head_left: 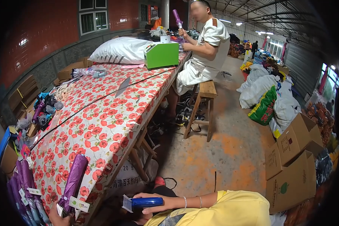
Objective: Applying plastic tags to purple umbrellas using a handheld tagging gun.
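My left hand [59,217], partly cut off by the lower edge, closes around the lower end of a folded purple umbrella [75,177]. The umbrella lies at the table's near edge, and a small white printed tag [79,204] sits against it. In my right hand [168,203], held over my lap, is a blue tagging gun [148,202] with a row of clear plastic fasteners at its left end. Beside my left hand, more folded purple umbrellas [25,174] are bunched, several with white tags.
The long table has a floral cloth [113,116] with a knife-like blade [122,87] and a dark cord on it. Farther along are a green machine [162,55] and a white sack [120,51]. Another person [211,45] sits holding an umbrella. Cardboard boxes [293,180] stand at right.
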Available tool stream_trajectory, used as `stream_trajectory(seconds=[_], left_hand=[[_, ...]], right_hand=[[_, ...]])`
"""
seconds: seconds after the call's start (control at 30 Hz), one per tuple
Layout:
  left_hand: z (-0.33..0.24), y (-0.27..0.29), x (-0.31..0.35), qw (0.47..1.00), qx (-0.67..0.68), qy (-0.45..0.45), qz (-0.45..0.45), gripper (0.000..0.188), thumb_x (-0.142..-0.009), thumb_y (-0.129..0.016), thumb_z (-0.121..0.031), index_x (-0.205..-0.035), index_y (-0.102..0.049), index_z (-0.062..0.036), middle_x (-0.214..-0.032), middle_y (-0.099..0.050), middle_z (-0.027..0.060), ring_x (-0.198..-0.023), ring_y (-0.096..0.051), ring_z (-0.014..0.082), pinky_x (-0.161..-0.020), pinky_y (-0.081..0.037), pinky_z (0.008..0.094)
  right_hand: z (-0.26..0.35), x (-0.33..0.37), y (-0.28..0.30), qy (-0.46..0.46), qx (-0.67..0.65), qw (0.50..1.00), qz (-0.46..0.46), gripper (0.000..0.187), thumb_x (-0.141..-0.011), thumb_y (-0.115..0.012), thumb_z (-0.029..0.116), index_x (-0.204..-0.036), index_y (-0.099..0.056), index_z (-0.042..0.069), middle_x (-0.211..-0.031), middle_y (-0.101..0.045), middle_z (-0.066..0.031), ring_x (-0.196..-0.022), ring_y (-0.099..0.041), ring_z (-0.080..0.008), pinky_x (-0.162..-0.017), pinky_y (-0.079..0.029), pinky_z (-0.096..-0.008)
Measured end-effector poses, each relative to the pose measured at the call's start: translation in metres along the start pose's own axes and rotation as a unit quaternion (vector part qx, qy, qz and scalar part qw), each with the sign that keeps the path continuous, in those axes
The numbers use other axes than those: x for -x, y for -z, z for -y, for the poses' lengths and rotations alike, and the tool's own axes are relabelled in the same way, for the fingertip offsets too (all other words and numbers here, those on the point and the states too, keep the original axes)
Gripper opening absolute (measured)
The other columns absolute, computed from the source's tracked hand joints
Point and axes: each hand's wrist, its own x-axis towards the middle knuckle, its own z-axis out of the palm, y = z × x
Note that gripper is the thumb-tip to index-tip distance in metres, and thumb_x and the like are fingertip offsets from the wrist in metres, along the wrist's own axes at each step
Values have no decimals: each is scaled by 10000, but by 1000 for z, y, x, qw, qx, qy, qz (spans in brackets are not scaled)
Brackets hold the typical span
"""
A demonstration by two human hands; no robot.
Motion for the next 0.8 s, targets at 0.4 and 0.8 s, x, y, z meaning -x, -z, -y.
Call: stream_trajectory(seconds=[0.4,0.8], left_hand=[[3,-1,1,1000,14,12,3,578,-679,-776,-139,-1215,-584,-47,-1056,-666,128,-902,-627,274,-807,-493,327],[-20,12,9,1000,7,13,15,577,-680,-790,-153,-1210,-588,-48,-1044,-670,118,-894,-626,262,-802,-494,317]], right_hand=[[-5,-2,-4,-15,-16,1000,5,549,-847,-678,217,-1314,-418,92,-1134,-543,-35,-920,-526,-142,-813,-413,-254],[-2,-2,-7,-15,-10,1000,4,553,-846,-679,233,-1316,-423,96,-1144,-546,-34,-928,-530,-146,-818,-413,-261]])
